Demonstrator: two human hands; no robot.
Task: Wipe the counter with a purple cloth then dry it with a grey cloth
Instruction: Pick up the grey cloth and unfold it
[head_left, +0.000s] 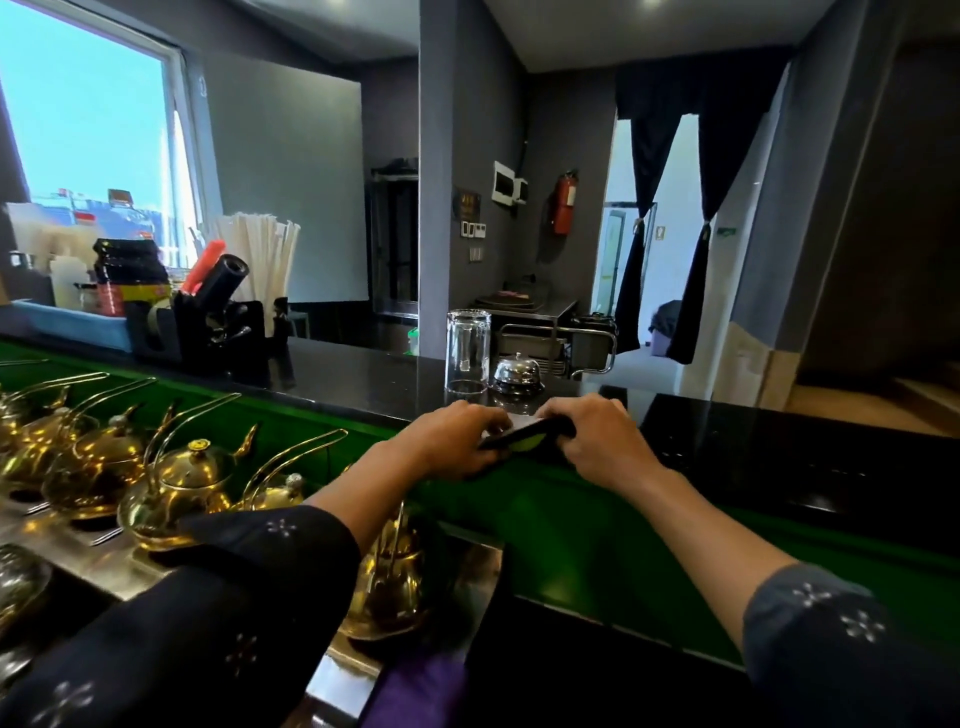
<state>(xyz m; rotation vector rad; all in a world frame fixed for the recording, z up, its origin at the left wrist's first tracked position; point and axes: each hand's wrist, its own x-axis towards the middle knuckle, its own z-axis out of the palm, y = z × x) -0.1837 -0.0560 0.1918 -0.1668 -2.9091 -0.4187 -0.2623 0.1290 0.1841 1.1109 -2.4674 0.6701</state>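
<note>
Both my hands rest on the near edge of the black counter (363, 384). My left hand (457, 441) and my right hand (597, 441) together grip a flat dark object (524, 435) with a green patch and a white sheet behind it; I cannot tell what it is. A purple cloth (415, 691) lies low in the view, below my left forearm, touched by neither hand. No grey cloth is visible.
An upturned glass (467, 351) and a chrome service bell (517, 373) stand just behind my hands. A black utensil holder (218, 332) with straws and a blue tray (78, 322) sit far left. Brass teapots (182, 483) line the lower steel shelf. A green panel (571, 519) fronts the counter.
</note>
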